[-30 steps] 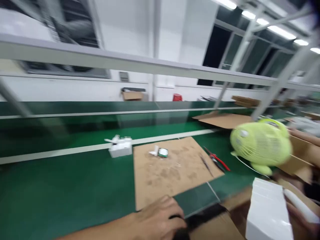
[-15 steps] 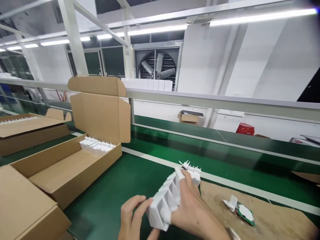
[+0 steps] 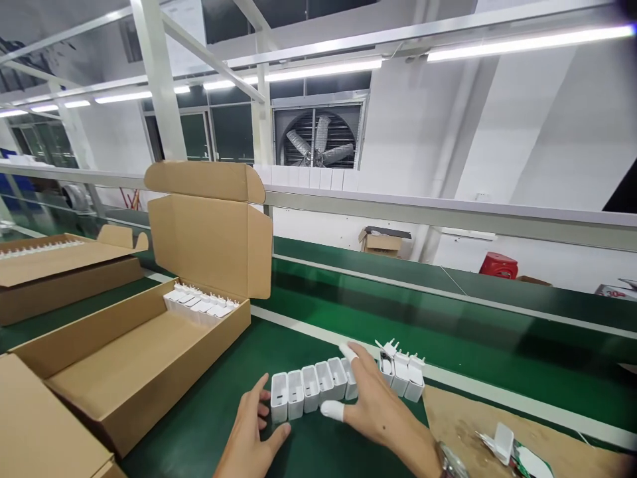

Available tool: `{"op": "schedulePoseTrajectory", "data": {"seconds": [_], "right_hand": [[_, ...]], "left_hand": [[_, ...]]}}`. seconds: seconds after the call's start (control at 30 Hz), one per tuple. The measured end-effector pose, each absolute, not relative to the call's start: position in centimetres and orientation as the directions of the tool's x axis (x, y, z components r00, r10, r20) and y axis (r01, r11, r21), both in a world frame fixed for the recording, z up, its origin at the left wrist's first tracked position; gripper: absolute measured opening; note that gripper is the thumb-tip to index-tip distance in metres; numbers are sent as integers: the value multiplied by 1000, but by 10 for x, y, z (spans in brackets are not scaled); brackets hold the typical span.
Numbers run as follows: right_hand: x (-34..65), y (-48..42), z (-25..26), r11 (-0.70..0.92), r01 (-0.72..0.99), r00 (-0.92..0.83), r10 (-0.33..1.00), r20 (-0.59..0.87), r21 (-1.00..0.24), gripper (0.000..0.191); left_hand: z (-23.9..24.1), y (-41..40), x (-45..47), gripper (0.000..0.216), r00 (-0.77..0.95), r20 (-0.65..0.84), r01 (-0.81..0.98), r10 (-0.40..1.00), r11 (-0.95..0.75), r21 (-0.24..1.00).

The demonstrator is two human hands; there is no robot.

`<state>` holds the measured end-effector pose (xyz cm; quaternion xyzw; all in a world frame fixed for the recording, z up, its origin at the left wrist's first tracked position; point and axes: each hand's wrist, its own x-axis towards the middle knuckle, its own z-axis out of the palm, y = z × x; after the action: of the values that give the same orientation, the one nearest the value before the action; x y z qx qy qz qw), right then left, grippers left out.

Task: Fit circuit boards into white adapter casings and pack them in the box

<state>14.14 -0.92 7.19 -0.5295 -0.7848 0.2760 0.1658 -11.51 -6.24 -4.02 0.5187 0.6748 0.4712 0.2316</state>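
Note:
A row of several white chargers stands on the green belt in front of me. My left hand touches the row's left end with its fingers spread. My right hand, with white finger cots on thumb and forefinger, rests against the row's right end, fingers apart. Three more white chargers with prongs up stand just right of the row. An open cardboard box lies to the left, its lid raised, with a row of white chargers at its far end.
A second flat cardboard box sits at far left, another box corner at bottom left. A brown cardboard sheet with small parts lies at right. A grey rail runs across behind the belt.
The view swung left from the yellow fan area to the open box. The block of chargers I held in both hands half a second ago now stands on the belt as a row.

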Motion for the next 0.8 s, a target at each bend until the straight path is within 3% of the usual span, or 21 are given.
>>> {"op": "schedulePoseTrajectory", "data": {"seconds": [0.1, 0.3, 0.53, 0.8], "right_hand": [[156, 1, 40, 226, 717, -357, 932, -68, -660, 96], [134, 42, -16, 355, 578, -311, 928, 204, -735, 79], [80, 85, -24, 428, 511, -328, 899, 291, -745, 76], [72, 98, -31, 391, 468, -262, 918, 297, -793, 77]], "left_hand": [[-43, -60, -106, 90, -365, 170, 439, 915, 8, 899], [-24, -7, -102, 94, -433, 128, 401, 892, 64, 914], [-11, 52, -126, 93, -562, 131, 396, 817, 127, 909], [-24, 57, -135, 85, -609, 188, 343, 771, 42, 938]]}}
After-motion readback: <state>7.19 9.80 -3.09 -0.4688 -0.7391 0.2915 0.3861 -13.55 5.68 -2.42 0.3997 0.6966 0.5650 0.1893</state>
